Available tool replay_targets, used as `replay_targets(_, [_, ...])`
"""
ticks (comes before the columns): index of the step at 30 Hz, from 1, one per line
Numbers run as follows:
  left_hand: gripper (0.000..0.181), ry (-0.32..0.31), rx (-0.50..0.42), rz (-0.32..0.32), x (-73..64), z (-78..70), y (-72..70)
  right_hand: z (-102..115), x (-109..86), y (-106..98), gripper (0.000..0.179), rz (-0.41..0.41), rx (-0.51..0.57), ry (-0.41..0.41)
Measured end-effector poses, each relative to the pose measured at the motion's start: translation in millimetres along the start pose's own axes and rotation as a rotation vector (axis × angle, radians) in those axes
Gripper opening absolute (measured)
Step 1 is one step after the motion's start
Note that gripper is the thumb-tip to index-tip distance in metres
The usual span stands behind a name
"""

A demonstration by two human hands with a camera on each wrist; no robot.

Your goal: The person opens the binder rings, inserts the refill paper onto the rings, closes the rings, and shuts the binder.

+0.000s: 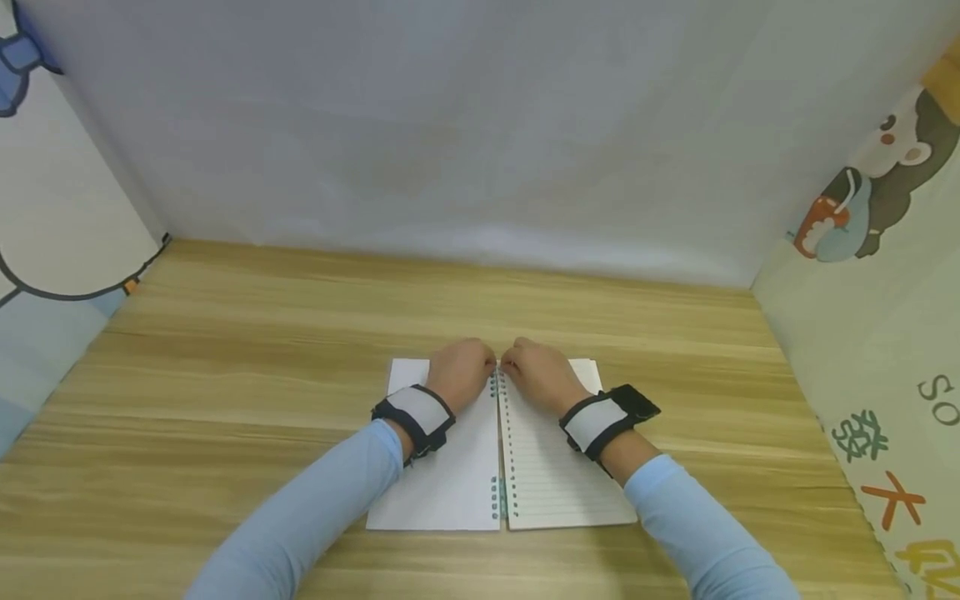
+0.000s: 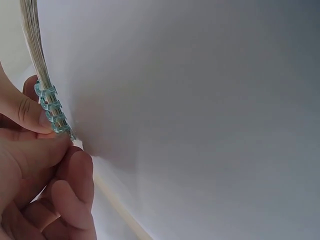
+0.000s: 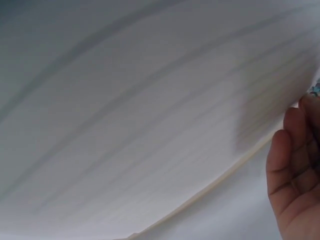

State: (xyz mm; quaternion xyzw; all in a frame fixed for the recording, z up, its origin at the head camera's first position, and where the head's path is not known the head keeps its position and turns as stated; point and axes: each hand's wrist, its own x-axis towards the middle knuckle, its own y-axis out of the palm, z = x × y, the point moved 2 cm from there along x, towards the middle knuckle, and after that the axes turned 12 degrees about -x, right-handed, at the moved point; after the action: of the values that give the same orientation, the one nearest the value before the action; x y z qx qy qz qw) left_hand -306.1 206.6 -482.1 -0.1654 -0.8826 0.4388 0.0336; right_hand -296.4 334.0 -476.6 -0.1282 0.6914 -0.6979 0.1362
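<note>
A ring-bound notebook lies spread on the table, with a blank white page [image 1: 442, 492] on the left and a lined page [image 1: 562, 483] on the right. My left hand [image 1: 461, 371] and right hand [image 1: 543, 375] meet at the top of the spine. In the left wrist view, fingertips of both hands pinch the teal plastic binding rings [image 2: 52, 109], which run through the edge of the page stack [image 2: 34, 42]. The right wrist view shows curled fingers [image 3: 295, 155] beside a bit of teal ring at the right edge. A second set of teal rings [image 1: 503, 498] sits at the spine's lower end.
The notebook rests on a wood-grain table [image 1: 247, 375]. A pale grey panel [image 1: 480, 142] rises behind it. Side panels with cartoon prints stand at left [image 1: 67, 183] and right [image 1: 862, 333]. Each wrist wears a black and white strap.
</note>
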Motion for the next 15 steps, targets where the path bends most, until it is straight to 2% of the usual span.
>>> replay_targets(15, [0.017,0.003,0.001,-0.003,-1.0,0.0,-0.6,1.2,0.2,0.1,0.019,0.008,0.019,0.025])
